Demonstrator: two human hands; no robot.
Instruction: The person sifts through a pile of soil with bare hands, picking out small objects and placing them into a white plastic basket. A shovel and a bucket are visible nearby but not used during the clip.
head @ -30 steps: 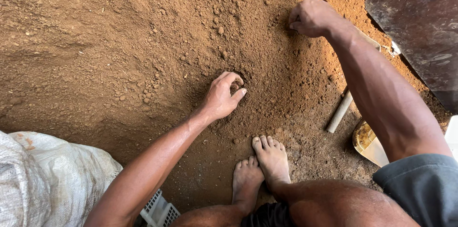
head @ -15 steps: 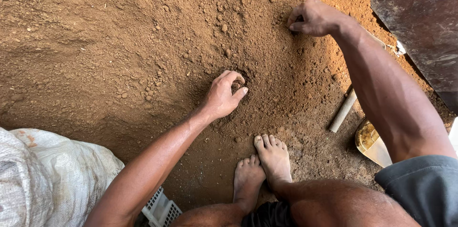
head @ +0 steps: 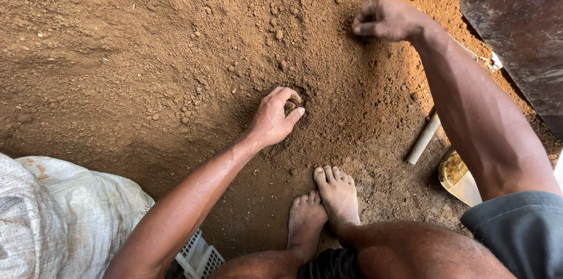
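Note:
I look down at a big heap of loose brown soil (head: 176, 50). My left hand (head: 274, 116) rests on the soil in the middle, its fingers curled around a small clod (head: 290, 105) in a shallow dent. My right hand (head: 387, 18) reaches to the far right of the heap, fingers closed and pressed into the earth; whether it holds a clod I cannot tell. My two bare feet (head: 325, 203) stand on the soil just below the left hand.
A white woven sack (head: 53, 220) lies at the lower left beside a white plastic crate corner (head: 196, 255). A pale handle (head: 423, 138) and a tool's blade (head: 457, 176) lie at the right. A dark rusty metal sheet (head: 522, 32) fills the upper right.
My left hand has curled its fingers tighter into the dent. My right hand stays at the far right of the heap with little movement.

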